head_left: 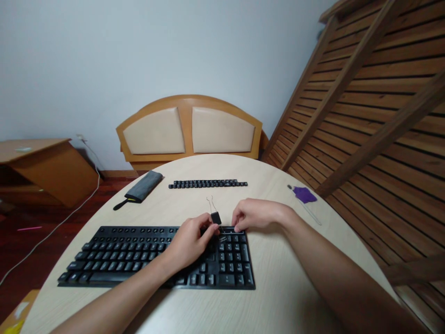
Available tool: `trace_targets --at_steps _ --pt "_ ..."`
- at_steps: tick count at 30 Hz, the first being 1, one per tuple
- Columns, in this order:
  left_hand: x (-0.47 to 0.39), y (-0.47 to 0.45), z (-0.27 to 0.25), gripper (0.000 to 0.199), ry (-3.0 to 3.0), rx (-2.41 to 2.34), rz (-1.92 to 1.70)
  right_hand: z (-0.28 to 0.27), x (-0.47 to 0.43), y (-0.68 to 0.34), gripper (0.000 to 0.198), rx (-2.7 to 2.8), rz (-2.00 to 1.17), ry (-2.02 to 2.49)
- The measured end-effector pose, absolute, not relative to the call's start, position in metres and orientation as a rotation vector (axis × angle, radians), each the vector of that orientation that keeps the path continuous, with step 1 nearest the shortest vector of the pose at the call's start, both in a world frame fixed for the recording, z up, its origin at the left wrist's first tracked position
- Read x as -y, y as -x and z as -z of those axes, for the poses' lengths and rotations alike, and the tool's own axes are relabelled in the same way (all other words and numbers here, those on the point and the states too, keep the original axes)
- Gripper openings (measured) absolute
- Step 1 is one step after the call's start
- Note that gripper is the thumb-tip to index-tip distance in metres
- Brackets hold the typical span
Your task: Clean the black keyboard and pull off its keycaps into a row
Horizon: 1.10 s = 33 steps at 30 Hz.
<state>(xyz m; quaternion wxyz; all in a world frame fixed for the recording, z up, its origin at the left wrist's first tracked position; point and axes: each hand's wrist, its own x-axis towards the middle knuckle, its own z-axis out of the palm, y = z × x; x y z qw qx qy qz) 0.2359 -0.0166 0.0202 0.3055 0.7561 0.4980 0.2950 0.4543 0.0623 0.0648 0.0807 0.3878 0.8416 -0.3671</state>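
Note:
A black computer keyboard (116, 264) lies on the table, with its top rows stripped of keycaps and bare switches showing. My left hand (189, 241) rests over its right half, pinching a wire keycap puller (216, 218) with a black block handle and thin wire loops at both ends. The lower wires point down at the number pad. Just to the right, my right hand (248, 215) is closed, with its fingertips at the keyboard's top right edge. Whatever those fingers may hold is hidden. Beyond both hands, loose black keycaps (205, 184) stand in neat rows.
On the round table (278, 278), a grey pouch (144, 186) with a strap lies at the far left. A purple cloth (305, 195) and a slim brush (309, 211) lie at the right. A wooden slatted frame (375, 139) leans close by the table's right edge.

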Motion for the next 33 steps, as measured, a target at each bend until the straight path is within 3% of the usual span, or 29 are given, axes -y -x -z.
trace_targets --at_steps 14,26,33 --pt "0.020 -0.240 -0.012 0.029 -2.105 -1.220 -0.897 -0.069 -0.059 -0.449 0.026 -2.629 0.953 -1.123" --pt "0.026 -0.243 -0.009 0.021 -2.278 -1.210 -0.810 -0.074 -0.051 -0.446 0.028 -2.714 0.812 -1.089" --pt "0.026 -0.244 -0.013 0.022 -2.165 -1.235 -0.818 -0.081 -0.043 -0.442 0.018 -2.694 0.903 -0.989"
